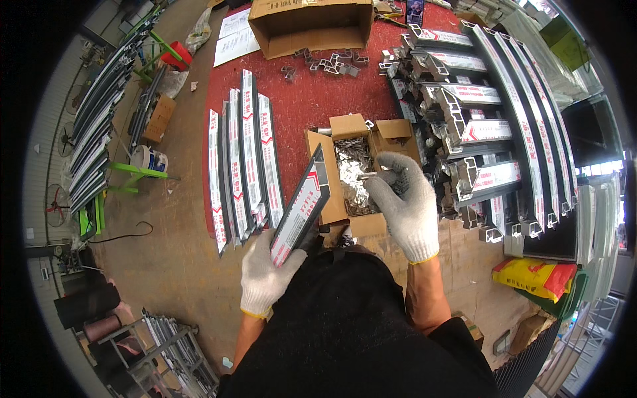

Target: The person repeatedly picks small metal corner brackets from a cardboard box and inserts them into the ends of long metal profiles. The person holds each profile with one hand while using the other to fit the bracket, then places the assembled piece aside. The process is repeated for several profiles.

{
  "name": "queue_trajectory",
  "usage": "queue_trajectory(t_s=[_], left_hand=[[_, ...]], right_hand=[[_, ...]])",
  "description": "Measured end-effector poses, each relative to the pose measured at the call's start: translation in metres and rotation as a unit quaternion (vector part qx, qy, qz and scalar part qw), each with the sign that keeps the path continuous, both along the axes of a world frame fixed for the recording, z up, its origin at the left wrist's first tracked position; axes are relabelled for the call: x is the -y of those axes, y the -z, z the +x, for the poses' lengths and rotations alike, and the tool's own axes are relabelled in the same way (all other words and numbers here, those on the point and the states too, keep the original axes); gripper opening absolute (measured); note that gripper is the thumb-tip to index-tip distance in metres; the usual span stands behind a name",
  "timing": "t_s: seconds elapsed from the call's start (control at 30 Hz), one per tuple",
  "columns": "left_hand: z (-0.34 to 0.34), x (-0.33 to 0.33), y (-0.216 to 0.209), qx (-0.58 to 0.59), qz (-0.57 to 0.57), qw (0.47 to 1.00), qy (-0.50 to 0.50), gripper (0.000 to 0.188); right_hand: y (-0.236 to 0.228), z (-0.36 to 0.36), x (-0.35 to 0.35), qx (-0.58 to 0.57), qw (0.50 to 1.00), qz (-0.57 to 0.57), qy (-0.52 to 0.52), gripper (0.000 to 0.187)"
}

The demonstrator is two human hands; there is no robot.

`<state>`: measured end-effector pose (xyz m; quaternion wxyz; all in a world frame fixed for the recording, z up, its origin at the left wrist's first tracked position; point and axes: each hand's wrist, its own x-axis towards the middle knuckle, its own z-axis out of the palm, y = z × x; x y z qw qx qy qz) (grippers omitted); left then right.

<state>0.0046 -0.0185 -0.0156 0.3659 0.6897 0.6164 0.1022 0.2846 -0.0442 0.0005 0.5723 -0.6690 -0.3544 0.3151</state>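
Observation:
My left hand [269, 272], in a white knit glove, is closed round the lower end of a short metal profile [302, 212]. The profile is dark with a white and red film, has slanted ends and tilts up to the right. My right hand [406, 205], gloved in white and grey, pinches a small silvery metal piece [365, 176] between thumb and fingers. It is above an open cardboard box [336, 192] that holds many small shiny metal pieces [355, 169]. Part of the box's contents is hidden by this hand.
Several longer film-covered profiles [248, 152] lie on the red table [292, 106] at left. More profiles [474, 96] are stacked at right. Farther back are loose metal brackets [330, 64], a larger cardboard box [312, 30] and paper sheets [233, 46]. A loaded green rack [133, 174] stands left.

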Motion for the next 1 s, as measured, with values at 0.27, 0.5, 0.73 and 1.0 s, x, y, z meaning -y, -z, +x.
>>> queue_trajectory(t_s=[0.27, 0.5, 0.73, 1.0], left_hand=[[0.0, 0.002, -0.001, -0.024, 0.032, 0.999, 0.02, 0.075], [-0.001, 0.004, -0.003, -0.011, 0.037, 0.999, 0.014, 0.073], [-0.003, 0.007, 0.001, -0.022, 0.048, 0.998, 0.02, 0.073], [-0.001, 0.006, 0.0, -0.027, 0.033, 0.999, -0.001, 0.075]], right_hand=[[-0.008, -0.021, -0.003, -0.018, 1.0, 0.003, -0.012, 0.022], [0.006, -0.024, -0.008, 0.021, 0.999, -0.012, -0.032, 0.02], [0.01, -0.026, -0.01, 0.009, 0.999, -0.018, -0.047, 0.021], [0.006, -0.023, -0.011, 0.091, 0.991, 0.041, -0.088, 0.021]])
